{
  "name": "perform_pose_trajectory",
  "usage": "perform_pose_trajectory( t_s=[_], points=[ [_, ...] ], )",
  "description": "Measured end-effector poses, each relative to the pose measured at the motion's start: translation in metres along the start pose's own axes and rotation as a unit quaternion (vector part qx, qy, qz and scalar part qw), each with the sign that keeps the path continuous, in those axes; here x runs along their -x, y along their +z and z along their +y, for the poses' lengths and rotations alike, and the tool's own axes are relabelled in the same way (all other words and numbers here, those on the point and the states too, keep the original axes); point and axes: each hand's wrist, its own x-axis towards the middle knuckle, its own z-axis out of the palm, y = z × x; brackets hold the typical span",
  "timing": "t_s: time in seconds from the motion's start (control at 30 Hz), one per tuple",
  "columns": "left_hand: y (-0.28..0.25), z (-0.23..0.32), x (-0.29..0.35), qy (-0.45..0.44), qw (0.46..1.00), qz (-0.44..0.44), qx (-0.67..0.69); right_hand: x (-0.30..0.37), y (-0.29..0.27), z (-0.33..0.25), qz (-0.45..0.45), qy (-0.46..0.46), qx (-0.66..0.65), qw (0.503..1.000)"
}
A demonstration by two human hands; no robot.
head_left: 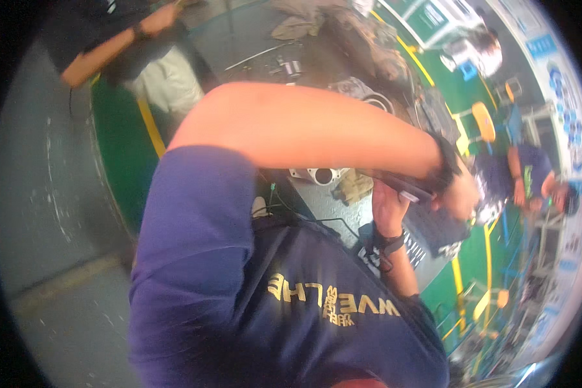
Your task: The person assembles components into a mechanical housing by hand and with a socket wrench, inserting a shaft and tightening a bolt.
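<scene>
While my left arm [304, 126] stretches across the view, my left grip [460, 194] curls around the right end of a dark, blurred object [404, 185], held up near the counter [328, 202]. My right grip [388, 211] is at its other end, palm showing — its fingertips are hidden, so I cannot tell whether they pinch. Left of the object, a tan cloth [354, 188] lies beside a silvery metal part [306, 173] with a round hole.
</scene>
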Motion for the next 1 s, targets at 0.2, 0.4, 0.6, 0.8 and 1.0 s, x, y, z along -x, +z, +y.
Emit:
perform_pose_trajectory(
  t_s=[0.2, 0.4, 0.6, 0.8, 1.0],
  points=[
    [0.0, 0.002, -0.022, -0.038, 0.995, -0.093, -0.014, -0.02, 0.011, 0.022, 0.036, -0.081, -0.049, 0.995],
    [0.03, 0.02, 0.011, 0.066, 0.998, -0.016, -0.015, -0.026, -0.033, 0.022, 0.006, -0.073, 0.326, 0.943],
    [0.047, 0.007, 0.062, 0.17, 0.964, 0.202, -0.018, -0.021, -0.079, 0.013, 0.105, -0.112, 0.469, 0.87],
    [0.005, -0.016, 0.038, -0.014, 0.977, 0.191, 0.09, -0.002, 0.001, -0.028, -0.11, -0.181, 0.467, 0.858],
    [0.015, -0.004, 0.005, -0.016, 0.983, 0.184, -0.001, -0.026, -0.026, 0.024, -0.083, -0.147, 0.588, 0.791]
  ],
)
